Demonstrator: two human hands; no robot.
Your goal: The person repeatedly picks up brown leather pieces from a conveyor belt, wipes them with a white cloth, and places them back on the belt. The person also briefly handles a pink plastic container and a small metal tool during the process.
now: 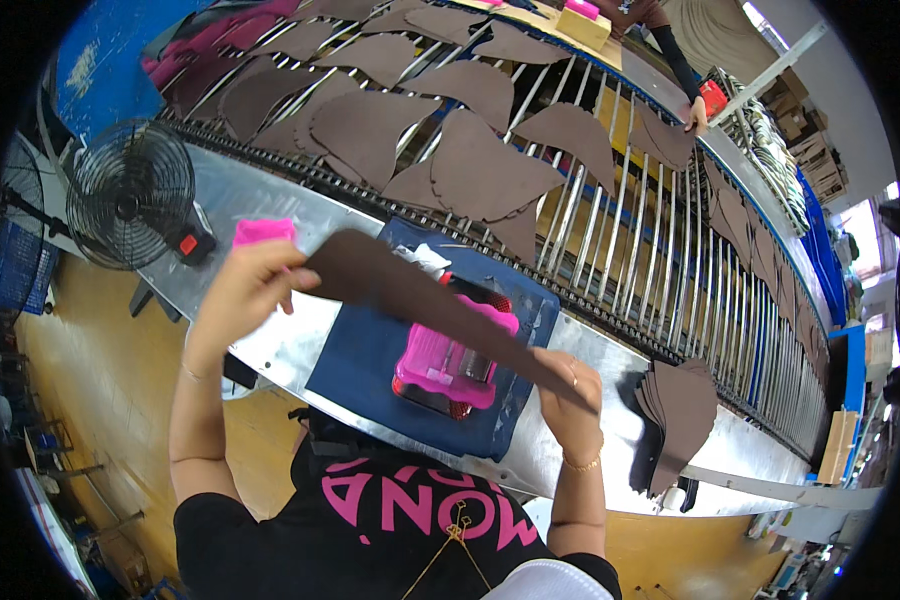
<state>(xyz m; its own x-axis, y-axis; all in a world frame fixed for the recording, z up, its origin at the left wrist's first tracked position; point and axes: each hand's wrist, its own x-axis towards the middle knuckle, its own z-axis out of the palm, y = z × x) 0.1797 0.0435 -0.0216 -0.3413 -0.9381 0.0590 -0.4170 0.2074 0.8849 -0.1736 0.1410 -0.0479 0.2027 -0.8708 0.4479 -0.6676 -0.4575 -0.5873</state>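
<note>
My left hand (253, 283) and my right hand (570, 395) hold one long brown leather-like cut piece (410, 292) by its two ends, stretched level above the work surface. Under it lies a pink plastic tool (450, 362) on a dark blue mat (370, 370). The mat rests on a shiny metal bench (260, 200). A stack of the same brown pieces (678, 408) sits just right of my right hand.
Beyond the bench, a conveyor of metal rods (610, 215) carries several brown cut pieces (485, 170). A black fan (130, 195) stands at the left; a pink sponge (262, 231) lies near it. Another person's hand (697, 115) reaches onto the conveyor at the far right.
</note>
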